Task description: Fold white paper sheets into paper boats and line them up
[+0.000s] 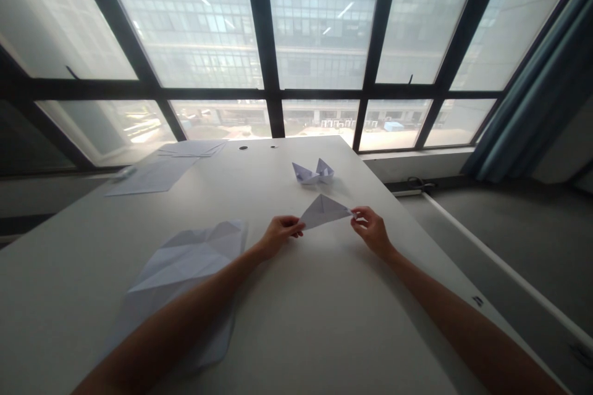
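Between my two hands is a folded sheet of white paper [323, 211], a flat triangle with its peak pointing away from me. My left hand [280, 232] pinches its left corner between thumb and fingers. The right corner is gripped by the fingertips of my right hand [370, 228]. Just beyond the triangle, a folded paper boat [313, 174] with two raised points stands on the white table [315, 308]. Under and beside my left forearm lies a creased sheet of paper [185, 259], partly hidden by the arm.
Several flat sheets of paper [157, 174] lie at the table's far left. Two dark round holes [243, 148] mark the far end of the tabletop. Large windows [319, 24] rise behind it. To the right are a blue curtain [532, 86] and a white bar [491, 253] near the floor.
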`<state>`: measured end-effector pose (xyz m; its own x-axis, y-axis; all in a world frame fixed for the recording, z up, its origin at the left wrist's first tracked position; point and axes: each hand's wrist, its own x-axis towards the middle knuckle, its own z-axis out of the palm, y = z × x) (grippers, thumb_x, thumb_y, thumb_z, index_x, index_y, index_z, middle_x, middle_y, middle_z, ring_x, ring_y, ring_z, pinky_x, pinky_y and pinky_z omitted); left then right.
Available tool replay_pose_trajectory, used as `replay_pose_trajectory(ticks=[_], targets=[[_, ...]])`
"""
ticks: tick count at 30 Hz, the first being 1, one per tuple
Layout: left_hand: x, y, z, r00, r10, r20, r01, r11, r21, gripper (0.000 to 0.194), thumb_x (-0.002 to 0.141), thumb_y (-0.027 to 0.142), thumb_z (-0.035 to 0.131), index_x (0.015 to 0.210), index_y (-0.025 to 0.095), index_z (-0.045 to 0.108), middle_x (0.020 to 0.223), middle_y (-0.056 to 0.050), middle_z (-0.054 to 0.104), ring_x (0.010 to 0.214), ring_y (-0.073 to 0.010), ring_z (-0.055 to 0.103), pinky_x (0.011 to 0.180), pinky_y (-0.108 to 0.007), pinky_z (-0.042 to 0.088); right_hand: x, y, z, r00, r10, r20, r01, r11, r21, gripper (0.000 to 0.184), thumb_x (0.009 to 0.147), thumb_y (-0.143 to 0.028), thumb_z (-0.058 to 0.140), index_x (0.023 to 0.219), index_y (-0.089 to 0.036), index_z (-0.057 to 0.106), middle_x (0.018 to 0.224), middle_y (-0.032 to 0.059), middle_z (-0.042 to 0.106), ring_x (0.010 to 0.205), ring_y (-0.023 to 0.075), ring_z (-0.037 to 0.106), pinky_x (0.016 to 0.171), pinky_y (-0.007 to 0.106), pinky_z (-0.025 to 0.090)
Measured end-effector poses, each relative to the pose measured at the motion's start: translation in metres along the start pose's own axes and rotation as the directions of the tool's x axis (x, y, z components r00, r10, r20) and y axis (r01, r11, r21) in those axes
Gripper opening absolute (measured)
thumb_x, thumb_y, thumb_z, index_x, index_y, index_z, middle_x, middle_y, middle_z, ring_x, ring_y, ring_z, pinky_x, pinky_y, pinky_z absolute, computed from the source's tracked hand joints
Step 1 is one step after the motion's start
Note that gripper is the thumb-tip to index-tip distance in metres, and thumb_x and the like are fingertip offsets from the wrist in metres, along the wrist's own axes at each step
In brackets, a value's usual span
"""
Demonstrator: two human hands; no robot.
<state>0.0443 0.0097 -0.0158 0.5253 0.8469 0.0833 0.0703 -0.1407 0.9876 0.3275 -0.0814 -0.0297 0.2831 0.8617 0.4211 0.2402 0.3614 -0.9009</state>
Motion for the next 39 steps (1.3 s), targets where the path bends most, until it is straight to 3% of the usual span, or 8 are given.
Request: replay_pose_trajectory(ticks=[5,9,13,21,27,33,39], targets=[[0.000,0.002,0.001,0.999,0.009,0.037,-0.010,0.999,0.031,0.040,0.073,0.050,0.077,0.084,0.012,0.075,0.067,-0.004,0.068,0.059,-0.0118,0.056,0.058,-0.023,0.044,0.000,0.000,-0.001,0.994,-0.063,-0.093,0.049,0.988,-0.147,0.022,0.079,-0.043,0.073,0.080,-0.022,0.065,0.078,0.0013,0.062,0.067,0.0155,0.055,0.062,0.028,0.051],[0.000,0.001,0.000,1.000,0.004,0.027,-0.006,0.999,0.048,0.040,0.074,0.051,0.077,0.083,0.012,0.075,0.068,-0.005,0.068,0.059,-0.0120,0.056,0.058,-0.023,0.044,-0.003,-0.006,0.000,0.990,-0.078,-0.120,0.058,0.985,-0.165,0.024,0.082,-0.047,0.070,0.079,-0.023,0.067,0.079,0.0026,0.062,0.070,0.0172,0.054,0.061,0.028,0.049],[-0.001,0.004,0.001,1.000,0.006,-0.001,-0.006,1.000,0.025,0.039,0.073,0.050,0.077,0.083,0.013,0.075,0.068,-0.004,0.068,0.061,-0.0130,0.058,0.059,-0.024,0.045,-0.004,-0.010,0.002,0.992,-0.096,-0.078,0.088,0.991,-0.103,0.023,0.085,-0.047,0.066,0.083,-0.024,0.072,0.091,0.0056,0.062,0.080,0.0189,0.056,0.059,0.027,0.049],[-0.003,0.008,0.002,0.999,-0.004,-0.042,0.004,1.000,0.010,0.042,0.072,0.054,0.077,0.083,0.013,0.074,0.068,-0.005,0.068,0.062,-0.0141,0.059,0.060,-0.025,0.046,-0.004,-0.009,0.006,0.996,0.006,0.092,-0.012,0.998,0.059,0.023,0.077,-0.045,0.075,0.084,-0.023,0.075,0.100,0.0056,0.059,0.067,0.0133,0.052,0.054,0.027,0.051],[-0.002,0.007,0.002,1.000,0.020,-0.011,-0.020,1.000,-0.001,0.041,0.072,0.053,0.077,0.082,0.013,0.073,0.067,-0.004,0.067,0.062,-0.0137,0.058,0.061,-0.024,0.046,0.000,-0.008,0.002,0.994,-0.079,0.077,0.085,0.992,-0.090,0.022,0.082,-0.044,0.070,0.088,-0.024,0.076,0.096,0.0065,0.058,0.073,0.0174,0.054,0.058,0.030,0.051],[-0.003,0.012,0.004,0.999,0.033,-0.017,-0.032,0.999,0.027,0.044,0.073,0.056,0.075,0.080,0.013,0.071,0.067,-0.005,0.066,0.063,-0.0149,0.059,0.061,-0.025,0.047,0.001,-0.004,0.000,0.973,-0.165,0.160,0.200,0.952,-0.231,0.018,0.084,-0.037,0.068,0.094,-0.025,0.077,0.097,0.0051,0.057,0.065,0.0143,0.050,0.064,0.032,0.050],[-0.002,0.012,0.006,0.999,0.032,-0.024,-0.032,0.999,0.024,0.042,0.071,0.054,0.077,0.079,0.014,0.071,0.065,-0.004,0.066,0.061,-0.0146,0.059,0.061,-0.026,0.046,0.000,-0.004,0.002,0.969,-0.202,0.140,0.232,0.939,-0.255,0.016,0.086,-0.037,0.065,0.093,-0.026,0.075,0.099,0.0073,0.055,0.081,0.0207,0.055,0.066,0.032,0.049]])
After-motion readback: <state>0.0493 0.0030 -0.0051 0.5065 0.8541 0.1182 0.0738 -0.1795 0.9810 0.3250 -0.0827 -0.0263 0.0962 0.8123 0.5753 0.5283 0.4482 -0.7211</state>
